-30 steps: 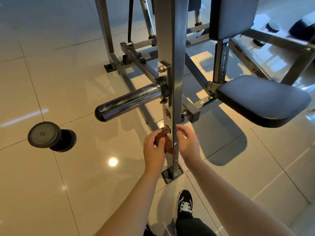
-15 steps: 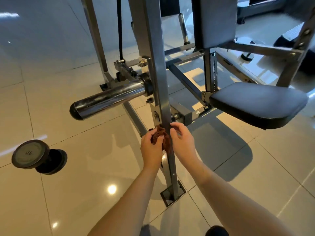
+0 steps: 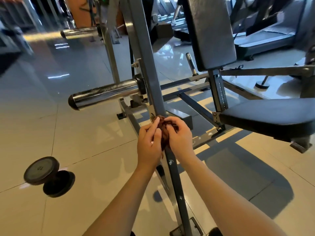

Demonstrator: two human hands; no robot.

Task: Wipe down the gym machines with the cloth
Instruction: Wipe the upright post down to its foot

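Note:
A crumpled brown cloth (image 3: pixel 163 129) is wrapped around the grey upright post (image 3: pixel 146 53) of a gym machine, just below a bolted bracket. My left hand (image 3: pixel 148 143) grips the cloth from the left side of the post. On the post's right side my right hand (image 3: pixel 179 136) holds the same cloth, fingers curled over it. The post runs down between my forearms to a floor plate (image 3: pixel 194 227).
A chrome weight sleeve (image 3: pixel 105 94) sticks out left from the post. The machine's dark seat pad (image 3: pixel 271 116) and back pad (image 3: pixel 211 31) are at the right. A black dumbbell (image 3: pixel 47 176) lies on the tiled floor at lower left. More machines stand behind.
Both hands have slid the cloth up the post, from near its lower part to just under the bracket. My head has tilted up, showing more of the gym behind.

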